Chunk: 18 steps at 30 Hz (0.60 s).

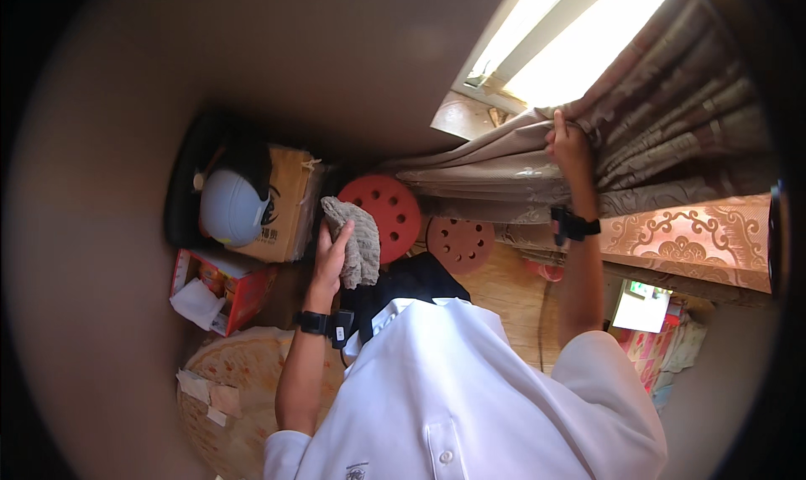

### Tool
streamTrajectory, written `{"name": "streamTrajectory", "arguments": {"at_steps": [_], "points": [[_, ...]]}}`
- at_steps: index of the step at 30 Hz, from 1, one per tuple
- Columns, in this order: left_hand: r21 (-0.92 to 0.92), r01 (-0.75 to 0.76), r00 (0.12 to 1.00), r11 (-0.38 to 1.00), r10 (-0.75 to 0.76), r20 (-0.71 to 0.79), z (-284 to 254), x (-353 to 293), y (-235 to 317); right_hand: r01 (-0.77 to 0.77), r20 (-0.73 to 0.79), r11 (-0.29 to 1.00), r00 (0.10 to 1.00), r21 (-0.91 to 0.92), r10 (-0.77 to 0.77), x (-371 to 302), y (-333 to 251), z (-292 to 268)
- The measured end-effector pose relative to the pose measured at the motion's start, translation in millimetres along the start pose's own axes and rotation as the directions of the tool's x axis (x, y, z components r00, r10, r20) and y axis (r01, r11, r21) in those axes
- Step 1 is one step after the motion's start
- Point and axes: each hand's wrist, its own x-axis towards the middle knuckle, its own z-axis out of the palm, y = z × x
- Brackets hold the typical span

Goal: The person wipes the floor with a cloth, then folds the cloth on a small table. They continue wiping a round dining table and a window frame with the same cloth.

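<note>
My left hand is closed around a folded grey cloth with a ribbed, fluffy surface, in front of my chest. The thumb lies across its near side. On the right, my raised right hand grips the edge of a brownish patterned curtain, close to the bright window. Gathered folds of the curtain run left from this hand. Beside the curtain edge, part of the window sill shows, with small brownish bits near the frame.
Two round stools with holes, one red and one paler, stand below the curtain. To the left are a cardboard box, a light grey helmet and an open red box. A round table top carries paper scraps.
</note>
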Motion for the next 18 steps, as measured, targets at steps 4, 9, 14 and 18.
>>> {"name": "streamTrajectory", "arguments": {"at_steps": [4,9,14,18], "points": [[0.052,0.042,0.996,0.998,-0.046,0.076,53.2,25.3,14.6,-0.181,0.231,0.395,0.970,0.901,-0.081,28.3,25.9,26.9],[-0.115,0.197,0.962,0.974,-0.170,0.213,132.7,50.4,49.0,0.011,0.005,0.226,0.998,0.974,-0.069,25.3,-7.4,44.6],[-0.015,0.076,0.954,0.997,-0.069,0.293,210.4,62.9,77.6,-0.057,0.064,0.062,0.991,0.996,-0.117,42.2,8.9,28.9],[0.202,-0.255,0.950,0.945,0.207,0.232,248.0,81.3,86.4,-0.040,0.045,0.053,0.995,0.998,-0.084,48.8,25.5,16.3]]}}
